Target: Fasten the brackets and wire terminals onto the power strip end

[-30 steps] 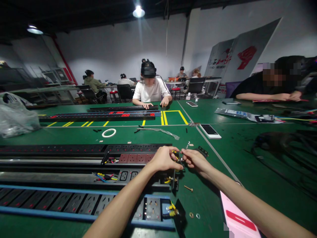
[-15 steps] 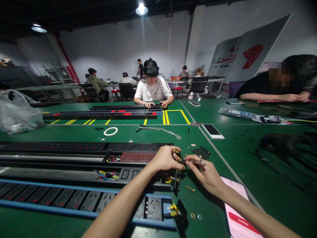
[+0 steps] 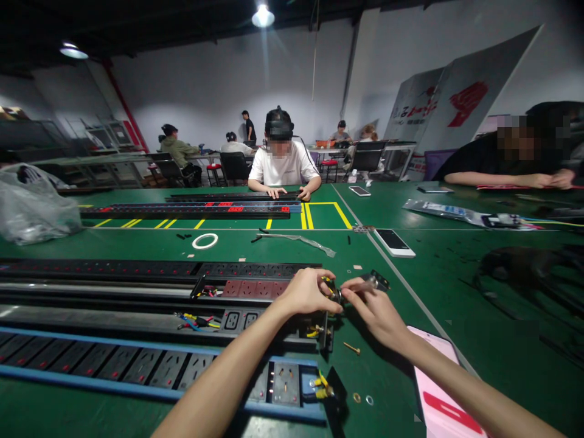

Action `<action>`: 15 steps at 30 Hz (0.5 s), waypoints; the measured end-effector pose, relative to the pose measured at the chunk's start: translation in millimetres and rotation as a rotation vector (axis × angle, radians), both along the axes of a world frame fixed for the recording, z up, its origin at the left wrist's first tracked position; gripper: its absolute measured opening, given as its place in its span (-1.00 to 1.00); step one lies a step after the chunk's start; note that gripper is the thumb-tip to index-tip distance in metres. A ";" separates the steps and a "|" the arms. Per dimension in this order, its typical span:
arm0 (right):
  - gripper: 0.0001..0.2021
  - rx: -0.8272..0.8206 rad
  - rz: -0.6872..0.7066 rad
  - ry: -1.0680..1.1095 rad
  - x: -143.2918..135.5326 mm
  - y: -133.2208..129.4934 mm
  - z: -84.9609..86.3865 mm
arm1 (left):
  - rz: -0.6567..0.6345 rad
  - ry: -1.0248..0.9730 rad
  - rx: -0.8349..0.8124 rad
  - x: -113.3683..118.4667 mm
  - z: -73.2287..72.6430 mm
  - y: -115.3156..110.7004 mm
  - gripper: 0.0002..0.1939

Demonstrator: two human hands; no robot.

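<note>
My left hand (image 3: 309, 292) is closed on the black end plate (image 3: 336, 294) of a power strip, where yellow wire ends show under the fingers. Close against it, my right hand (image 3: 371, 310) pinches at the plate's outer side, with a small clear-handled tool (image 3: 367, 284) at its fingers, blurred. What the fingertips touch is partly hidden. Nearer me lies a blue-framed power strip (image 3: 173, 371), its black end plate (image 3: 335, 395) standing off the end with yellow wires attached. Between them a black strip shows sockets (image 3: 241, 319) and loose coloured wires (image 3: 196, 321).
A brass screw (image 3: 351, 348) and two washers (image 3: 363, 399) lie right of the strips. A pink-screened phone (image 3: 438, 353) is under my right forearm. Farther off are a white tape ring (image 3: 205, 241), a white phone (image 3: 395, 243) and a plastic bag (image 3: 39, 207). A co-worker (image 3: 283, 161) sits opposite.
My right fingers have shifted, and the clear-handled tool has tipped upward beside them. My left hand stays at the end plate. In the background a standing person has moved left.
</note>
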State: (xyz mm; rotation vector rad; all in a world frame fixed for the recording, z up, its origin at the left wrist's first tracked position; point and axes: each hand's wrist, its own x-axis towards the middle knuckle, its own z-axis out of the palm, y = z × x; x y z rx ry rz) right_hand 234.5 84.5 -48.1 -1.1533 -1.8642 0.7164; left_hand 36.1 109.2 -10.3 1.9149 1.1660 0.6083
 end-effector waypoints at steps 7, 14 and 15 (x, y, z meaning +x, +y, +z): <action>-0.54 -0.559 0.021 0.289 -14.9 38.2 5.8 | -0.020 -0.001 0.019 -0.6 2.7 -1.2 -0.32; -0.61 -0.415 -0.132 0.217 10.9 48.0 13.4 | 0.005 -0.009 -0.016 -1.0 -1.9 0.6 -0.23; -0.62 -0.375 -0.147 0.184 17.8 48.6 14.5 | 0.005 -0.009 -0.015 -1.1 -2.8 1.0 -0.22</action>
